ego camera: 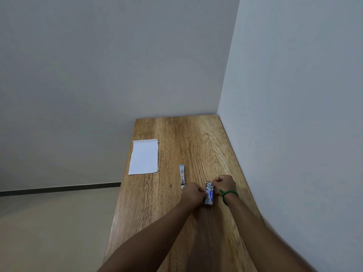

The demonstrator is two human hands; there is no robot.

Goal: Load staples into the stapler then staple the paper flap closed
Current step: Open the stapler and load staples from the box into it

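Now we log: left hand (193, 195) grip clamped on the small blue-and-white cardboard staple box (209, 196), steadying it; right hand (225, 184) grip pinching its opened end, presumably for staples.

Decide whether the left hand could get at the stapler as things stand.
Probably yes: the stapler lies right beside the left hand, nothing between, though that hand must first release the staple box.
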